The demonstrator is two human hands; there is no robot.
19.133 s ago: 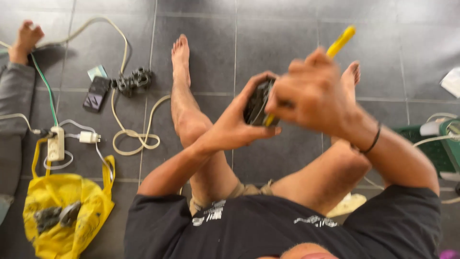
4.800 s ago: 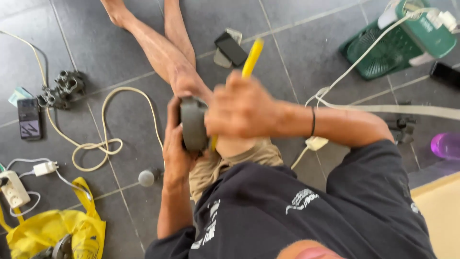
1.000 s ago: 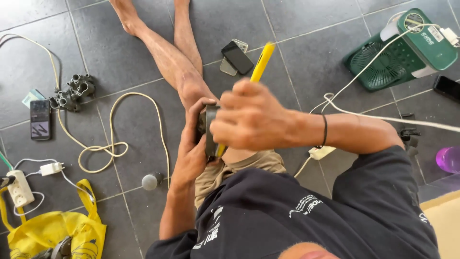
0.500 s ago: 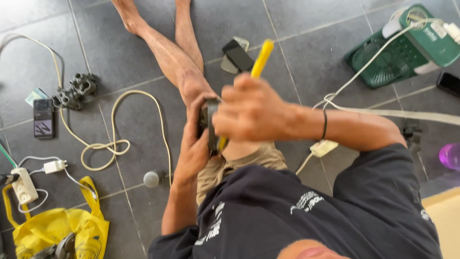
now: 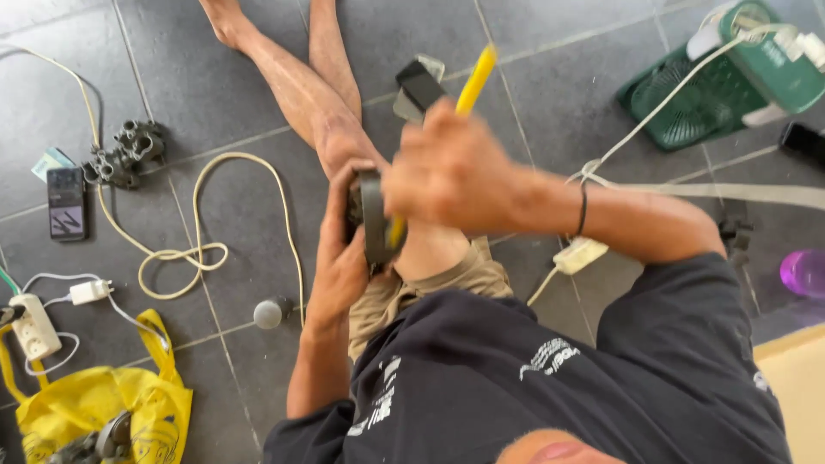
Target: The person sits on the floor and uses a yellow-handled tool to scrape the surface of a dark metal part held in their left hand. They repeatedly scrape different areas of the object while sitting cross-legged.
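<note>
Head camera looks down on a person seated on a grey tiled floor (image 5: pixel 550 103), both hands raised at the centre of the frame. Left hand (image 5: pixel 344 258) wraps around a dark, rounded part (image 5: pixel 371 215), fingers curled up its far side. Right hand (image 5: pixel 447 176) is clenched on a yellow-handled tool (image 5: pixel 475 79), whose handle juts toward the top centre while its lower end meets the dark part; motion blur makes the exact point of contact hard to read. A black band circles the right wrist. Just beyond the hands, a black phone (image 5: pixel 421 86) lies on the tiles beside the outstretched legs. At upper left sit a dark metal casting (image 5: pixel 127 153) and a second phone (image 5: pixel 66 203), with a cream cable (image 5: pixel 193 249) looping between them and the legs. A white power strip (image 5: pixel 33 326) and a yellow bag (image 5: pixel 103 412) fill the lower left. A green fan (image 5: pixel 696 103) lies at upper right.
</note>
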